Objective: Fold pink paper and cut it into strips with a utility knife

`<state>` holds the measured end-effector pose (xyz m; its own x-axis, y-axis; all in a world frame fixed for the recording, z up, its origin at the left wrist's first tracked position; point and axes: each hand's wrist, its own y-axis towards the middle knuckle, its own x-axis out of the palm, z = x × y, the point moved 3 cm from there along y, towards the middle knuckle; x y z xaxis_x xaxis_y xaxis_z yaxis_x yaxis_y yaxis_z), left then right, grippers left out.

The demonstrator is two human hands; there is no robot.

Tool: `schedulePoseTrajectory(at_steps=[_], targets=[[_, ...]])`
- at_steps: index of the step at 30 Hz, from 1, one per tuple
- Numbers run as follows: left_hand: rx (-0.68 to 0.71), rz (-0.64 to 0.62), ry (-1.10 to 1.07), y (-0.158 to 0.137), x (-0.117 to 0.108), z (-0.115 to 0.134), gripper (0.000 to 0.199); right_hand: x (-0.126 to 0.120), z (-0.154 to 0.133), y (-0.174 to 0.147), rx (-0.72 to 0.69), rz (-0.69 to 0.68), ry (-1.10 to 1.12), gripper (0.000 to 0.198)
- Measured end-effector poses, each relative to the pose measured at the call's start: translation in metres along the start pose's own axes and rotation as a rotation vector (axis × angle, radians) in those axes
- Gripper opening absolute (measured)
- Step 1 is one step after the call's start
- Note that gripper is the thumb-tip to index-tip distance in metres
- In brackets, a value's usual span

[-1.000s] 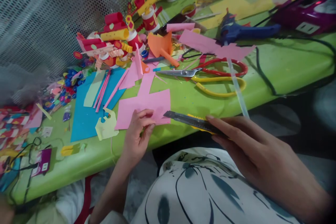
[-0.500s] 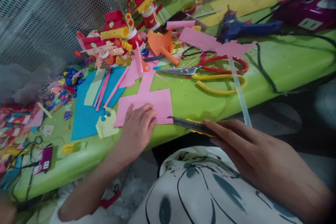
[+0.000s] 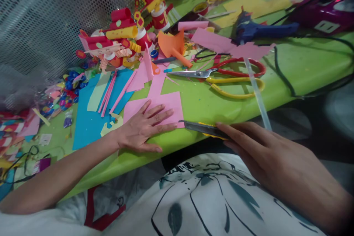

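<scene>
A pink paper rectangle lies near the front edge of the green table. My left hand rests flat on it with the fingers spread, covering its lower left part. My right hand grips a black and yellow utility knife. The knife's blade tip meets the lower right corner of the pink paper, close to my left fingertips. Behind the paper lie scissors with one red and one yellow handle. A pale green paper scrap is partly under my left wrist.
Blue sheets with pink strips lie at left. A blue glue gun with a long clear glue stick stands at right beside a purple device. Paper-and-cup models line the back. A cable runs along the right edge.
My left hand has turned and flattened, its fingers now spread toward the right over the pink paper. The knife tip stays at the paper's lower right corner.
</scene>
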<state>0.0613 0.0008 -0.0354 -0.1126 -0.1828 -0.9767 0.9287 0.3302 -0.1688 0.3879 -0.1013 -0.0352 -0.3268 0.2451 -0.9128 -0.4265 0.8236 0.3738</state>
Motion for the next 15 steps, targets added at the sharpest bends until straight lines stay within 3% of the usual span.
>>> schedulePoseTrajectory(at_steps=[8, 15], targets=[[-0.107, 0.024, -0.145, 0.007, -0.006, 0.008, 0.095, -0.010, -0.009, 0.016, -0.006, -0.020, -0.189, 0.047], [-0.134, 0.039, -0.184, 0.000, -0.001, 0.006, 0.094, -0.006, -0.003, 0.015, 0.043, -0.091, -0.085, 0.047]])
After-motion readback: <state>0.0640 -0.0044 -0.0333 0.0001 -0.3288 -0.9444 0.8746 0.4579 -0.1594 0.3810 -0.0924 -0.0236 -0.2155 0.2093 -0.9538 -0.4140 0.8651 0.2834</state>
